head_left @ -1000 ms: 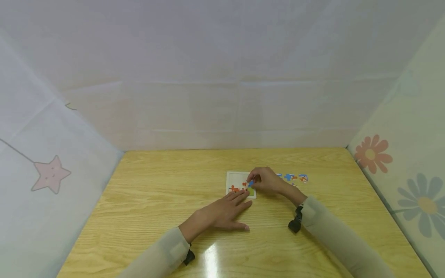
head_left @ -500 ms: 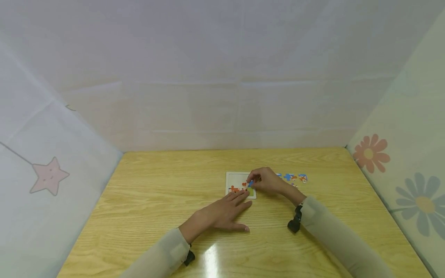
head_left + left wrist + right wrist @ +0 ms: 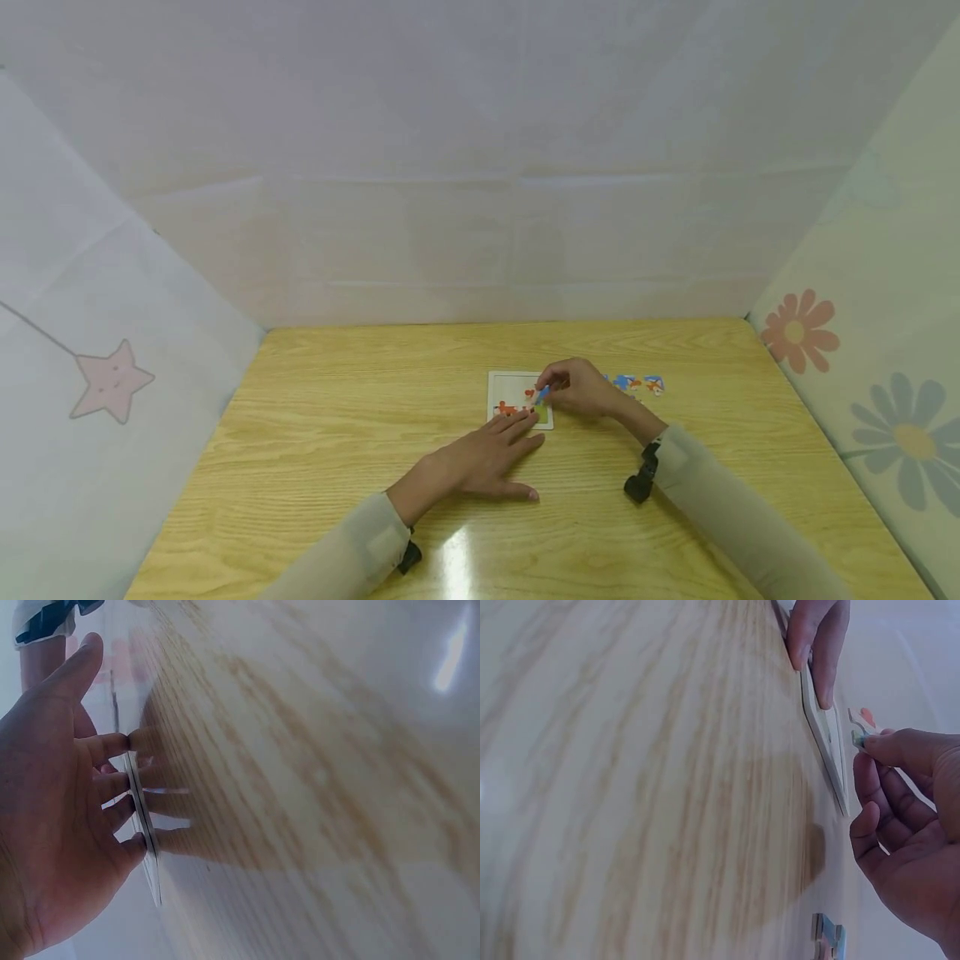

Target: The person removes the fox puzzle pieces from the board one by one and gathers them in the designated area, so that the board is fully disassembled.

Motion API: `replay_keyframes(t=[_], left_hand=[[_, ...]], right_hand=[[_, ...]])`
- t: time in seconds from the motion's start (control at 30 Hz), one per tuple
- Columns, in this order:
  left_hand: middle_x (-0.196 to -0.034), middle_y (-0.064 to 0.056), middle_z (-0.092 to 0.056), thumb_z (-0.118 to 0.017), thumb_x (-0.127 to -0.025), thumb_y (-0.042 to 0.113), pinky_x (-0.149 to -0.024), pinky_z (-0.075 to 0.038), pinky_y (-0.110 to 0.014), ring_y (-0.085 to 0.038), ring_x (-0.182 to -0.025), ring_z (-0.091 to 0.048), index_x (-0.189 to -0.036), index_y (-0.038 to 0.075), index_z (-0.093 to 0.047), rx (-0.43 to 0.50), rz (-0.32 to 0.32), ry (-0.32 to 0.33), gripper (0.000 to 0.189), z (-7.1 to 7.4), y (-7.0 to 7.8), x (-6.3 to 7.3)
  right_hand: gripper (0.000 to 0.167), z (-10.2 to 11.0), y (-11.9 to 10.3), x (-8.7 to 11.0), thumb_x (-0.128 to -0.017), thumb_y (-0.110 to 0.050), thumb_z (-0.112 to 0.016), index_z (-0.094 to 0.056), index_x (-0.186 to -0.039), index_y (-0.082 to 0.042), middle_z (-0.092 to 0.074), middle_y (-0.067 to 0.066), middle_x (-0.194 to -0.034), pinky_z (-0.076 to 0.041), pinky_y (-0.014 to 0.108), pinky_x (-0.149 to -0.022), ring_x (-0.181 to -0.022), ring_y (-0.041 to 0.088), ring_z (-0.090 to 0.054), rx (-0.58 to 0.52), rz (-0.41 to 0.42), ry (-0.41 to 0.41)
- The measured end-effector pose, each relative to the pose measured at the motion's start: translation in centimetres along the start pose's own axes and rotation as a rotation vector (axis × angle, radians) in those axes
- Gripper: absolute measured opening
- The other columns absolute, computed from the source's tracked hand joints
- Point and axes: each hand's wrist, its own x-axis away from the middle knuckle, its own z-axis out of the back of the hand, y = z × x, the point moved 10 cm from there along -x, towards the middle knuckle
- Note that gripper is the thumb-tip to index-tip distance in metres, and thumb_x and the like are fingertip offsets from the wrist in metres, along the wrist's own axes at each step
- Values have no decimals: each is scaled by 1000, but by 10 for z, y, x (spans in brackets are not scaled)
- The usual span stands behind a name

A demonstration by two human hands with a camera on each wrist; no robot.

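Note:
A white-rimmed puzzle board (image 3: 491, 387) lies on the table, with fitted pieces of orange and green picture along its near side. My left hand (image 3: 487, 458) lies with fingers straight, the fingertips resting on the board's near edge; in the left wrist view the fingers (image 3: 114, 782) touch that edge. Over the board's right side my right hand (image 3: 581, 387) pinches a jigsaw piece (image 3: 542, 395), blue with some orange, between thumb and index finger. The right wrist view shows this piece (image 3: 861, 735) tilted just above the board (image 3: 825, 750).
Several loose jigsaw pieces (image 3: 654, 384), blue and orange, lie on the table to the right of the board, some partly hidden behind my right hand. The wooden table (image 3: 360, 375) meets a white cloth backdrop (image 3: 405, 250) at its far edge.
My right hand has shifted slightly right and lifted a little, and the pinched jigsaw piece has tilted with it. The left hand stays in place on the board.

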Motion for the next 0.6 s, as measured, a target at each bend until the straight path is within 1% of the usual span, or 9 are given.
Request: replay_keyframes(t=[0.23, 0.3, 0.47, 0.6], left_hand=[[-178, -11, -10, -46, -102, 75, -132, -19, -48, -30, -164, -13, -169, 18, -30, 5, 1, 7, 90, 0, 1, 0], [-178, -12, -10, -46, -102, 75, -132, -19, -48, -31, -164, -13, -169, 17, -31, 3, -3, 10, 90, 0, 1, -1], [-178, -12, -10, -45, -101, 76, -132, -19, -47, -29, -164, -12, -169, 17, -31, -7, -5, 10, 91, -1, 1, -3], [-178, -12, -10, -44, -101, 76, -132, -17, -47, -28, -164, -11, -169, 17, -30, -4, -4, 7, 91, -1, 1, -3]], right_hand=[[15, 8, -4, 6, -95, -1, -78, -78, -110, -5, -77, 12, -108, -61, 29, -82, -94, 28, -74, -64, 40, 8], [15, 11, -4, 9, -95, -1, -77, -77, -110, -5, -77, 11, -108, -61, 29, -81, -93, 27, -74, -71, 42, 11], [15, 19, -5, 16, -96, -3, -77, -78, -111, -7, -77, 7, -108, -61, 28, -82, -92, 21, -74, -43, 41, 16], [15, 25, -5, 21, -97, -6, -78, -78, -112, -8, -77, 6, -108, -61, 28, -79, -91, 21, -73, -31, 30, 16]])
